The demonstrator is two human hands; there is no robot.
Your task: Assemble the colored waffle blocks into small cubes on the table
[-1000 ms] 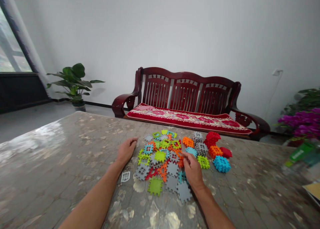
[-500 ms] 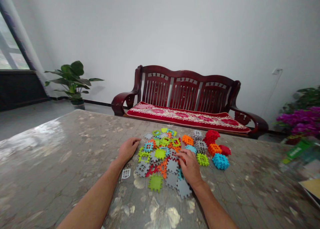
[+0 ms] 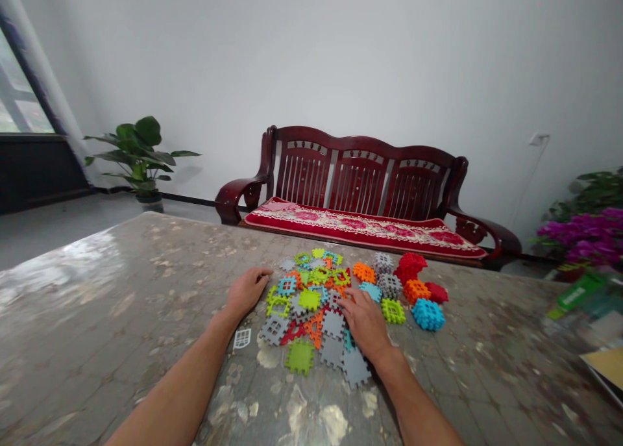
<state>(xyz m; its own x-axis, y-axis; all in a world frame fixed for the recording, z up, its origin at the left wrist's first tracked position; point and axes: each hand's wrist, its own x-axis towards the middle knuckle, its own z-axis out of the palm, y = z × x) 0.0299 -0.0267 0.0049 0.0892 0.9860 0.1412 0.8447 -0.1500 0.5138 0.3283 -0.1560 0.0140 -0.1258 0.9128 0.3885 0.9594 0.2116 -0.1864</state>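
Note:
A loose pile of flat plastic interlocking tiles with toothed edges lies on the table, in lime, grey, orange, red and blue. My left hand point(image 3: 247, 291) rests on the table along the pile's left side, fingers pointing right and loosely bent, with nothing seen in it. My right hand point(image 3: 365, 321) lies over the pile's right side. Its fingers are apart and touch the tiles near a small grey window tile point(image 3: 333, 299). Plain grey tiles point(image 3: 333, 351) and a lime tile point(image 3: 300, 356) lie at the near edge. What is under my right palm is hidden.
Right of the pile stand sorted stacks: orange point(image 3: 364, 272), grey point(image 3: 390, 285), red point(image 3: 411, 267), lime point(image 3: 392, 311) and blue point(image 3: 428, 314). A white lattice piece point(image 3: 242, 338) lies by my left wrist. Beyond the table point(image 3: 121, 316) is a wooden bench point(image 3: 360, 173).
My right hand has shifted slightly and its fingers lie flatter over the tiles; an orange bit seen under them before is now covered. My left hand stays in place. The view moved slightly.

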